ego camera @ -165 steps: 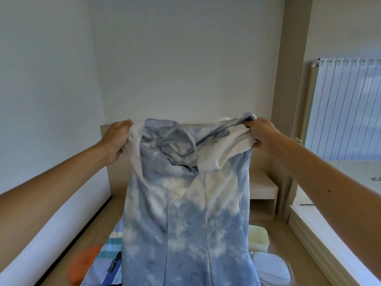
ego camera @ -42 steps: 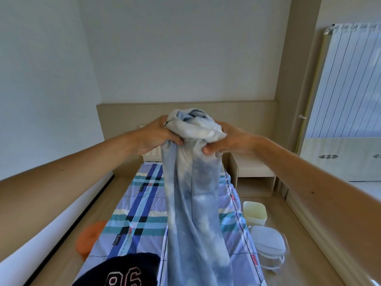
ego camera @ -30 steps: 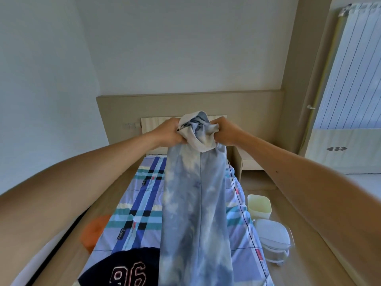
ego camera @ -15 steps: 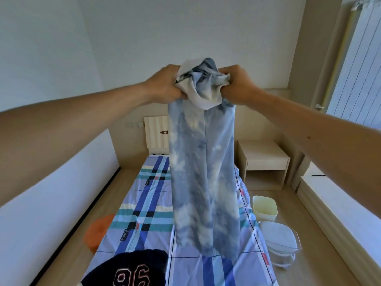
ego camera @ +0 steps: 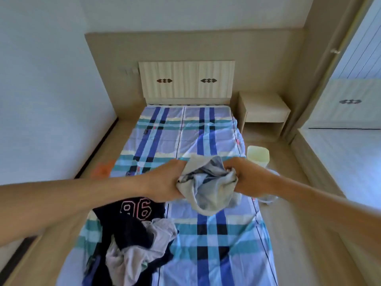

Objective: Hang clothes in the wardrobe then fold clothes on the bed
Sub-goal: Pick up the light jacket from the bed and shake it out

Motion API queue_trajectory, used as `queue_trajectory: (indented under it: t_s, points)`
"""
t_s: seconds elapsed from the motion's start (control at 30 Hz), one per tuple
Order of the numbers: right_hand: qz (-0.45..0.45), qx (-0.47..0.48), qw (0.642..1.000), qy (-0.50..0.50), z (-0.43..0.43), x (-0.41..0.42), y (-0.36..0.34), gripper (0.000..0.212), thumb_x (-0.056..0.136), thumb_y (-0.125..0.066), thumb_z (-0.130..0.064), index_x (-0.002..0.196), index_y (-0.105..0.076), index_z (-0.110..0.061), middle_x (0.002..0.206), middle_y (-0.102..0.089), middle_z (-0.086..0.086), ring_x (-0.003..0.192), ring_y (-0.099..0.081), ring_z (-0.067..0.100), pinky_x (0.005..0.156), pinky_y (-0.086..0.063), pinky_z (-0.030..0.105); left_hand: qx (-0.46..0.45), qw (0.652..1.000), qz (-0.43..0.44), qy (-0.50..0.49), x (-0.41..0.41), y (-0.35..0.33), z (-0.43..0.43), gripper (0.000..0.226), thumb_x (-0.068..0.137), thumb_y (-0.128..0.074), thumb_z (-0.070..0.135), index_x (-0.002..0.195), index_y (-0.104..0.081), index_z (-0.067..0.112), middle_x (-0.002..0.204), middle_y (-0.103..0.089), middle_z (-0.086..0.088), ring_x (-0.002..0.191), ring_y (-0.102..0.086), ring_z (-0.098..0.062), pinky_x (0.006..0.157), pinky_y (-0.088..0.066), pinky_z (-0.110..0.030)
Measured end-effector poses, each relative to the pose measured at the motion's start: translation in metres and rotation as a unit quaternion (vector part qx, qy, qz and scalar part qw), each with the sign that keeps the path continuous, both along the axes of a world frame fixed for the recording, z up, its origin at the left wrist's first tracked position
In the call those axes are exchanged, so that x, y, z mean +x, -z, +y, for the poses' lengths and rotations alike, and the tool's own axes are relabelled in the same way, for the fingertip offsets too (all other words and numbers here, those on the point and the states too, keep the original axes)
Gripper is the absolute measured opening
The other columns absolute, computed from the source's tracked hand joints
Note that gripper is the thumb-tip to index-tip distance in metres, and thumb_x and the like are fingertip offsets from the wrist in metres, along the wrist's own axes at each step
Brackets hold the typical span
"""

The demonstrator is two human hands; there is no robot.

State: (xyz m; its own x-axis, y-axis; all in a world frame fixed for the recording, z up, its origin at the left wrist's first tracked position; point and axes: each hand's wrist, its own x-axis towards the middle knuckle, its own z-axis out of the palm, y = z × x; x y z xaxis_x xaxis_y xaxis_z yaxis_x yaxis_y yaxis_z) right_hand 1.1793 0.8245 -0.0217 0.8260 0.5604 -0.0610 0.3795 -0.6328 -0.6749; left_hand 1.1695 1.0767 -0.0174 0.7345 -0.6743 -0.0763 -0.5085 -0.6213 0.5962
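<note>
1. Left grip (ego camera: 165,182): fingers clenched round the left edge of the blue/white tie-dye garment (ego camera: 206,188). Forearm enters from the frame's left side.
2. Right grip (ego camera: 250,178): clenched on the right edge of the same garment. Forearm enters from the lower right.
3. Garment pos.: bunched between both grips, held over the middle of the bed (ego camera: 216,244). Fabric sags in a loop just below the hands. Contact w/ the sheet cannot be told from this angle.
4. Bed: plaid sheet in blue, teal and white. Striped headboard (ego camera: 186,79) at the far end.
5. Near left part of bed: a heap of clothes, i.e. a dark top marked "96" (ego camera: 132,221) w/ a crumpled grey-white garment (ego camera: 132,259) lying partly on it.
6. Floor, right of bed: pale yellow bin (ego camera: 257,155), near the nightstand (ego camera: 263,108).
7. Floor, left of bed: a blurred orange item (ego camera: 103,170), poss. a cushion.
</note>
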Motion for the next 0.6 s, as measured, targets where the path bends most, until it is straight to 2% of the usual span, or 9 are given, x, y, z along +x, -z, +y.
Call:
queue_trajectory:
  t_s: [0.07, 0.13, 0.17, 0.2, 0.3, 0.37, 0.43, 0.53, 0.6]
  points:
    - [0.063, -0.012, 0.998, -0.004, -0.001, -0.022, 0.048, 0.039, 0.081, -0.066, -0.001, 0.060, -0.048, -0.029, 0.055, -0.056, -0.025, 0.054, -0.050, -0.012, 0.057, -0.037, 0.011, 0.007, 0.999, 0.053, 0.003, -0.019, 0.054, 0.000, 0.029, 0.085, -0.070, 0.018, 0.071, -0.049, 0.033, 0.067, -0.057, 0.012, 0.061, -0.051, -0.007, 0.062, -0.047, -0.027]
    - [0.109, -0.021, 0.994, 0.006, -0.003, -0.035, 0.095, 0.014, 0.077, -0.064, -0.017, 0.066, -0.056, -0.013, 0.060, -0.057, -0.012, 0.056, -0.046, -0.007, 0.057, -0.040, 0.021, 0.006, 0.995, 0.096, -0.009, -0.032, 0.095, -0.002, 0.024, 0.083, -0.068, 0.022, 0.070, -0.049, 0.029, 0.065, -0.057, 0.009, 0.060, -0.052, -0.009, 0.061, -0.050, -0.032]
    - [0.125, -0.020, 0.992, 0.015, -0.004, -0.038, 0.113, 0.017, 0.075, -0.063, -0.023, 0.070, -0.057, -0.008, 0.062, -0.055, -0.007, 0.058, -0.044, -0.007, 0.060, -0.043, 0.029, 0.004, 0.994, 0.111, -0.017, -0.036, 0.111, -0.002, 0.026, 0.081, -0.067, 0.022, 0.068, -0.046, 0.030, 0.063, -0.056, 0.013, 0.058, -0.050, -0.004, 0.059, -0.047, -0.028]
    - [0.146, -0.015, 0.989, 0.018, -0.005, -0.040, 0.131, 0.017, 0.074, -0.062, -0.024, 0.070, -0.056, -0.008, 0.062, -0.053, -0.005, 0.059, -0.044, -0.008, 0.060, -0.043, 0.028, -0.003, 0.992, 0.127, -0.024, -0.039, 0.128, -0.004, 0.030, 0.080, -0.067, 0.021, 0.067, -0.043, 0.033, 0.060, -0.055, 0.018, 0.056, -0.049, 0.001, 0.058, -0.043, -0.021]
    - [0.182, -0.003, 0.983, 0.021, -0.006, -0.040, 0.181, 0.011, 0.077, -0.065, -0.016, 0.071, -0.057, -0.019, 0.062, -0.054, -0.009, 0.065, -0.048, -0.009, 0.060, -0.040, 0.016, -0.026, 0.982, 0.187, -0.028, -0.039, 0.168, -0.010, 0.021, 0.077, -0.065, 0.029, 0.070, -0.048, 0.038, 0.065, -0.058, 0.025, 0.064, -0.055, 0.007, 0.062, -0.045, -0.018]
    - [0.200, 0.007, 0.979, 0.038, -0.007, -0.031, 0.220, 0.005, 0.074, -0.062, -0.023, 0.071, -0.058, -0.025, 0.067, -0.059, -0.010, 0.071, -0.052, -0.006, 0.063, -0.044, 0.020, -0.045, 0.974, 0.221, -0.034, -0.029, 0.201, -0.015, 0.014, 0.075, -0.060, 0.036, 0.072, -0.054, 0.049, 0.068, -0.059, 0.031, 0.067, -0.055, 0.012, 0.065, -0.041, -0.009]
    - [0.214, 0.006, 0.975, 0.063, -0.008, -0.018, 0.260, 0.003, 0.070, -0.059, -0.029, 0.068, -0.057, -0.028, 0.064, -0.060, -0.008, 0.071, -0.052, -0.004, 0.062, -0.046, 0.027, -0.055, 0.969, 0.234, -0.049, -0.015, 0.235, -0.017, 0.015, 0.074, -0.058, 0.040, 0.074, -0.056, 0.056, 0.071, -0.061, 0.034, 0.071, -0.056, 0.015, 0.068, -0.040, -0.007]
    - [0.233, 0.011, 0.967, 0.101, -0.009, 0.016, 0.326, 0.030, 0.063, -0.061, -0.039, 0.084, -0.066, -0.017, 0.076, -0.069, 0.004, 0.073, -0.055, 0.003, 0.068, -0.052, 0.036, -0.050, 0.967, 0.240, -0.068, 0.021, 0.299, -0.017, 0.006, 0.069, -0.058, 0.048, 0.074, -0.056, 0.050, 0.072, -0.062, 0.031, 0.074, -0.059, 0.013, 0.069, -0.045, -0.014]
    - [0.238, 0.008, 0.963, 0.128, -0.007, 0.046, 0.370, 0.043, 0.058, -0.063, -0.032, 0.098, -0.065, -0.017, 0.081, -0.068, 0.000, 0.076, -0.059, 0.009, 0.067, -0.053, 0.032, -0.049, 0.965, 0.243, -0.082, 0.055, 0.349, -0.013, 0.009, 0.066, -0.060, 0.050, 0.073, -0.057, 0.045, 0.071, -0.062, 0.029, 0.072, -0.059, 0.010, 0.066, -0.045, -0.013]
